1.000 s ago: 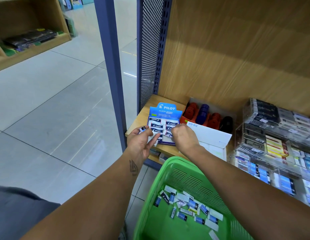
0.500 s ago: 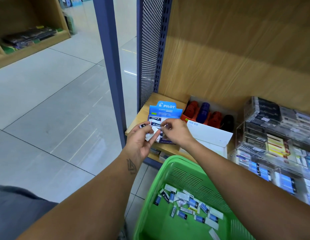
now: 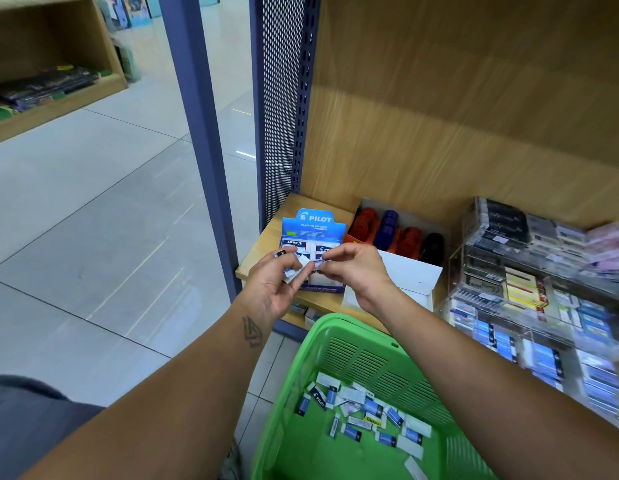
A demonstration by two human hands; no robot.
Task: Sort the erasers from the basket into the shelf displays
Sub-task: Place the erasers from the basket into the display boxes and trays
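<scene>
The left hand (image 3: 276, 289) is holding a small bunch of erasers (image 3: 294, 270) just in front of the blue display box (image 3: 313, 237) on the shelf (image 3: 263, 258), while the right hand (image 3: 353, 271) is pinching one eraser from that bunch. Next, it probably needs slotting into the box's rows. Many more erasers are lying in the green basket (image 3: 311, 344) nearby. The orange box (image 3: 394, 233) of coloured items is sitting just right, crowding the approach.
</scene>
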